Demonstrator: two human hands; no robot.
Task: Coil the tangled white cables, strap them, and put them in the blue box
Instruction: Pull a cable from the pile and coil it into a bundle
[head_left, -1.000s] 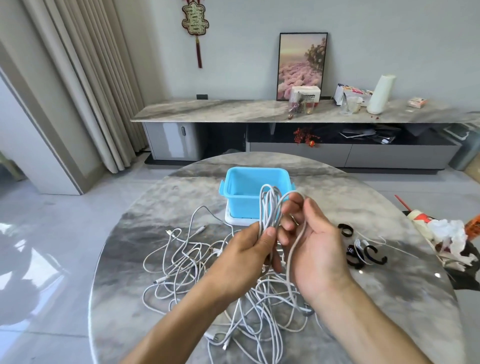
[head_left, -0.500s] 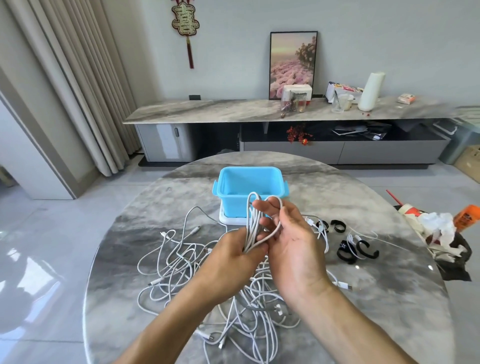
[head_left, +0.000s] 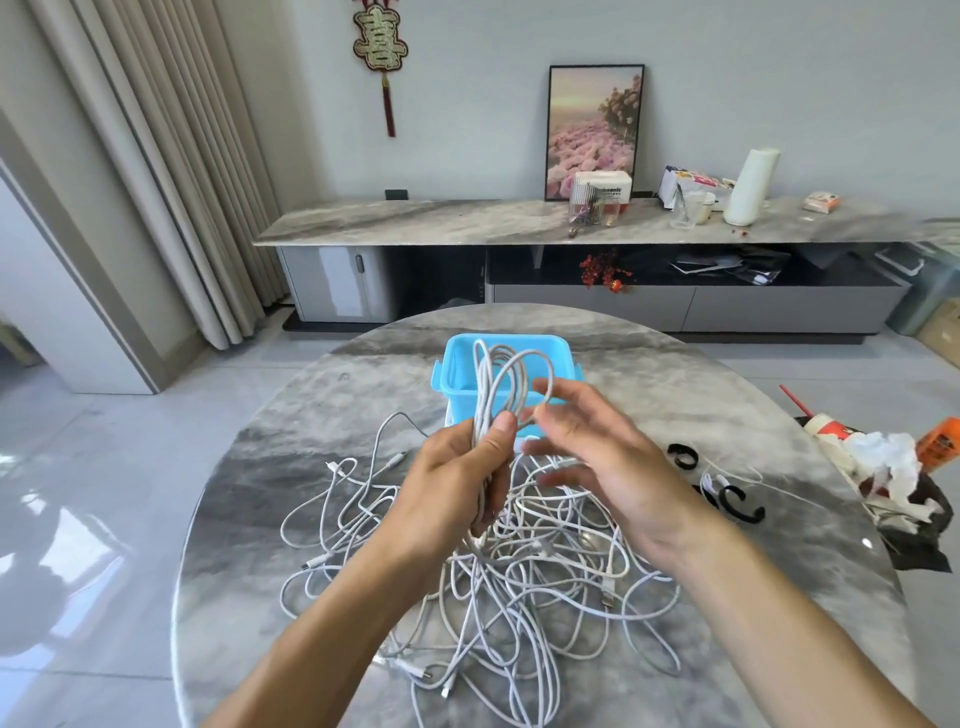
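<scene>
Cables (head_left: 519, 582): one coil (head_left: 498, 384) in left hand's (head_left: 447, 493) grip, right hand (head_left: 597, 457) open, one blue box (head_left: 452, 364).

A round marbled tabletop (head_left: 270, 519) stands on a glossy pale tiled floor (head_left: 78, 493). Beyond it a long low marble-topped cabinet (head_left: 415, 221) runs along the grey wall (head_left: 779, 78), beige curtains (head_left: 171, 182) hanging at left. A framed flower picture (head_left: 595, 130) leans there.
</scene>
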